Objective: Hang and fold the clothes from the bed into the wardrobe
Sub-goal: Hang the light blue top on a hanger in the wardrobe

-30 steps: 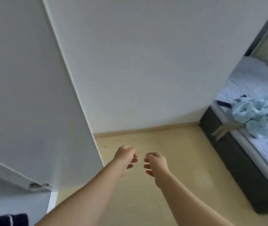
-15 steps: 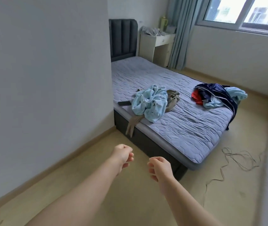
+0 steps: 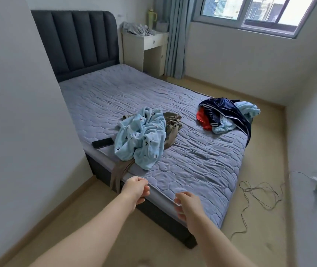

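Note:
A grey quilted bed (image 3: 192, 160) fills the middle of the view. On its near side lies a crumpled light blue patterned garment (image 3: 140, 137) over olive-brown trousers (image 3: 171, 124), one leg of which hangs over the bed edge. At the far corner sits a pile with a navy striped jacket (image 3: 225, 112), something red and another light blue piece. My left hand (image 3: 135, 188) and my right hand (image 3: 187, 206) hover at the bed's near edge, fingers loosely curled, holding nothing. The wardrobe is out of view.
A black phone (image 3: 103, 143) lies on the bed left of the blue garment. White wall stands close on the left. A tangled cable (image 3: 259, 193) lies on the floor to the right. A white desk (image 3: 144, 49), curtain and window are at the back.
The view has swung from the wardrobe door and wall to the bed and come closer. Both hands stay raised, loosely curled and empty, now over the bed edge.

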The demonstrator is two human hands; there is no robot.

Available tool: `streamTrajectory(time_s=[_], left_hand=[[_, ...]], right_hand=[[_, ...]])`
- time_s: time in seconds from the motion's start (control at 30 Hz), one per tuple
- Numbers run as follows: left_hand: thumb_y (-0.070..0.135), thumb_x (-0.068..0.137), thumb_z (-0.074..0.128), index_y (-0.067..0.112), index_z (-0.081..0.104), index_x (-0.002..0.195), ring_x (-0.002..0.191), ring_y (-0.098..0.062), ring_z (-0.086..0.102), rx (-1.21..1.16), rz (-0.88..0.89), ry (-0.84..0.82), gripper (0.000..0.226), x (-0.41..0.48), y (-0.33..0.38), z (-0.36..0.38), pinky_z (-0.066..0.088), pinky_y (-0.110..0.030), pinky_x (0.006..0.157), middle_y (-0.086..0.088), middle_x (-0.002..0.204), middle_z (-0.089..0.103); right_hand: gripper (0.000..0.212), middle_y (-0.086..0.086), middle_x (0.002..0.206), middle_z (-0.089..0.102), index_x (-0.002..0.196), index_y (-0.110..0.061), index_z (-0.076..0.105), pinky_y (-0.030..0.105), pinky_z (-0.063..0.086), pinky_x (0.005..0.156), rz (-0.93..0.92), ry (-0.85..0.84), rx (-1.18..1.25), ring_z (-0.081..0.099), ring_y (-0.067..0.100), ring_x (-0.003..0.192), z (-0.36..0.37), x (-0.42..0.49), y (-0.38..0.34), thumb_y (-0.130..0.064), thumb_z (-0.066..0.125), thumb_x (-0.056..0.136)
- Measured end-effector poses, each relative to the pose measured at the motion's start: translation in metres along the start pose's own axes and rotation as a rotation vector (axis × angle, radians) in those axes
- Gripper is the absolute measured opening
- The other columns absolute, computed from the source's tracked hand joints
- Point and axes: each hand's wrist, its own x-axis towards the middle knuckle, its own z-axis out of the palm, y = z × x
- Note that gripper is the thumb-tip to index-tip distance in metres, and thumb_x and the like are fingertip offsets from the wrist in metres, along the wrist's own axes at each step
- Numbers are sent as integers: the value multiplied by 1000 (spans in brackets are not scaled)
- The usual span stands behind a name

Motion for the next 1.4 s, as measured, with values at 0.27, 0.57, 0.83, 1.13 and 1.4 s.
streamTrajectory(time_s=[0.27,0.57,0.83,1.13,1.4], left_hand=[[11,94,45,13,52,80,56,-14,50,43,-35,32,15,123,105,19,39,-24,56,-3,67,55],[14,94,44,15,52,80,57,-13,50,90,-73,160,16,262,184,24,38,-23,53,-2,71,55],[15,92,42,17,53,78,65,-17,55,289,-116,253,17,403,200,10,37,-22,49,-4,78,59],[23,90,49,20,52,98,101,-26,54,628,-103,31,9,571,200,20,45,-32,80,-11,121,53],[58,69,70,47,-13,143,142,-36,-13,1008,-85,-342,111,667,137,41,13,-54,114,-1,151,-30]], right_hand=[[11,6,82,54,90,-11,55,26,38,59,29,-7,-67,49,19,68,16,123,-93,-12,45,94],[11,6,79,51,88,-11,54,25,35,54,43,-81,-141,45,18,64,44,270,-177,-11,44,93],[14,4,71,54,82,-13,56,23,36,55,160,-63,-248,48,19,62,78,384,-196,-11,44,90],[15,5,79,55,93,-12,57,29,39,62,182,22,-254,49,21,73,145,516,-208,-9,43,87],[12,5,78,57,89,-12,58,26,37,49,341,120,-81,50,18,60,172,558,-142,-5,48,87]])
